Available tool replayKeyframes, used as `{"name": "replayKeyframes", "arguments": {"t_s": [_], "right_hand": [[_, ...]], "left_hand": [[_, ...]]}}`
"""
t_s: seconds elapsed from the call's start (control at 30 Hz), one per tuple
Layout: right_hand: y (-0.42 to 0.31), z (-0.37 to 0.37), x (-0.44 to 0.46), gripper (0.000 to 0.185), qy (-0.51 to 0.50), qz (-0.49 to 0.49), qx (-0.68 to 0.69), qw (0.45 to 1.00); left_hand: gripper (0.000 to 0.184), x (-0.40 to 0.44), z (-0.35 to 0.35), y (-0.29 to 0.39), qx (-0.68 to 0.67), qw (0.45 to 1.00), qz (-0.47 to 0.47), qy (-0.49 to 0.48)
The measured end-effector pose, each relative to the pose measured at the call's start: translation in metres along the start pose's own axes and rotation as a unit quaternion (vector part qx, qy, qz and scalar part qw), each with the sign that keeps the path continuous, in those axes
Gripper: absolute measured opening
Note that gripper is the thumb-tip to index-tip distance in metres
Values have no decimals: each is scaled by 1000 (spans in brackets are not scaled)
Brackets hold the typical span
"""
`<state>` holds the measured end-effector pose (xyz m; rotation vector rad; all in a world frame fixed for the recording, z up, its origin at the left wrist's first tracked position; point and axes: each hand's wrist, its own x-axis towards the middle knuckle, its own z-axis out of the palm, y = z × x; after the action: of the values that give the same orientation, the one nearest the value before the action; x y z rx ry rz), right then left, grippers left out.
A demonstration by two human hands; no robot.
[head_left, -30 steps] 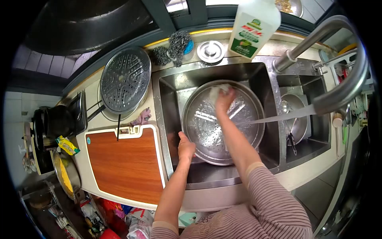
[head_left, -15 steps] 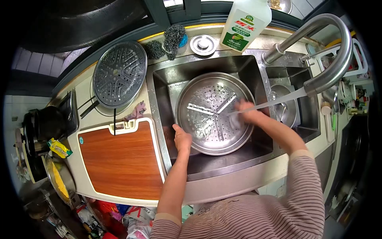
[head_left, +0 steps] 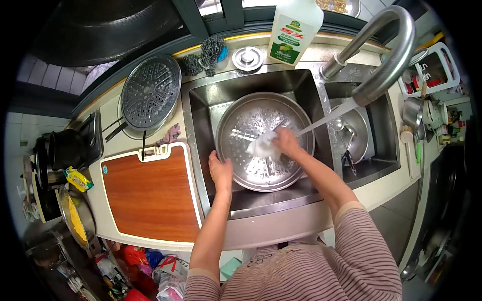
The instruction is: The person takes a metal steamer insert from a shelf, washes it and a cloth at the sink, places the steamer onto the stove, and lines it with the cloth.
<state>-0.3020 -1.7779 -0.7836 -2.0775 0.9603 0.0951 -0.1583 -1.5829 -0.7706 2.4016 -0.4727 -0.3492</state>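
A round metal steamer pan with a perforated bottom lies in the large sink basin. My right hand is closed on a white cloth and presses it on the middle of the pan. At the pan's left edge is my left hand, its fingers apart and the thumb near the rim; whether it touches the rim is hard to tell. Water streams from the curved faucet down into the pan beside my right hand.
A wooden cutting board lies left of the sink, below a dark perforated steamer plate. Behind the sink stand a white bottle, a metal lid and steel scourers. The smaller basin holds a metal bowl.
My right hand with the cloth has gone from the pan's top, across its right side, to the middle. My left hand remains at the left edge. The view has shifted somewhat.
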Motion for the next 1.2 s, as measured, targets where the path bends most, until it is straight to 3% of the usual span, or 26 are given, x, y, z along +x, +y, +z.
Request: {"name": "replayKeyframes", "arguments": {"t_s": [0.07, 0.13, 0.17, 0.23, 0.27, 0.33, 0.43, 0.47, 0.5, 0.53, 0.57, 0.63, 0.67, 0.7, 0.77, 0.83, 0.9, 0.93, 1.03, 1.07, 1.17, 1.2], "right_hand": [[-9, -15, -6, 29, 63, -44, -19, 997], [-35, -29, -27, 33, 17, -68, 117, 991], [-48, -36, -41, 34, -7, -81, 185, 979], [-67, -53, -70, 36, -28, -124, 169, 977], [-70, -59, -81, 32, -7, -108, 167, 980], [-52, -71, -81, 29, 14, -7, 338, 941], [-37, -75, -73, 26, 75, 54, 548, 831], [-35, -65, -66, 28, 103, 58, 599, 792], [-37, -60, -61, 29, 129, 62, 647, 749], [-38, -60, -58, 39, 92, 68, 701, 704], [-43, -67, -62, 41, 28, 43, 702, 710], [-56, -83, -72, 44, -98, -6, 694, 713], [-54, -87, -68, 45, -120, 9, 634, 764], [-53, -90, -67, 45, -131, 4, 609, 782], [-55, -97, -66, 45, -154, -7, 555, 818], [-51, -95, -67, 42, -153, -24, 606, 780], [-51, -93, -72, 39, -155, -38, 654, 739], [-49, -91, -73, 37, -143, -11, 634, 760], [-38, -85, -71, 32, -121, 35, 570, 812], [-30, -82, -69, 30, -125, 30, 550, 825], [-25, -81, -77, 29, -88, 56, 532, 840], [-24, -80, -82, 30, -67, 72, 533, 840]], "left_hand": [[52, -12, 3, 26, -228, 958, -145, -94], [51, -26, 7, 63, -371, 852, -313, -194], [42, -26, 2, 93, -405, 759, -439, -260], [34, -29, 29, 88, -624, 588, -399, -326], [33, -25, 51, 79, -619, 610, -398, -292], [32, -18, 90, 66, -603, 654, -397, -227], [32, -48, 47, 142, -629, 703, -283, -174], [30, -55, 46, 150, -621, 711, -263, -200], [30, -59, 36, 157, -623, 685, -276, -256], [31, -63, 23, 162, -623, 657, -290, -311], [32, -65, 16, 164, -619, 626, -303, -365], [43, -68, 16, 163, -562, 672, -274, -397], [45, -72, 14, 167, -549, 684, -266, -399], [47, -76, 14, 169, -537, 695, -259, -401], [50, -79, 17, 168, -560, 666, -260, -419], [51, -80, 19, 165, -569, 652, -272, -422], [49, -81, 8, 170, -546, 675, -272, -415], [49, -82, 5, 172, -535, 685, -274, -411], [45, -75, 28, 157, -476, 674, -207, -525], [39, -83, 32, 165, -457, 722, -210, -475], [36, -95, 58, 158, -309, 825, -97, -464], [42, -101, 52, 166, -261, 859, -65, -436]]}}
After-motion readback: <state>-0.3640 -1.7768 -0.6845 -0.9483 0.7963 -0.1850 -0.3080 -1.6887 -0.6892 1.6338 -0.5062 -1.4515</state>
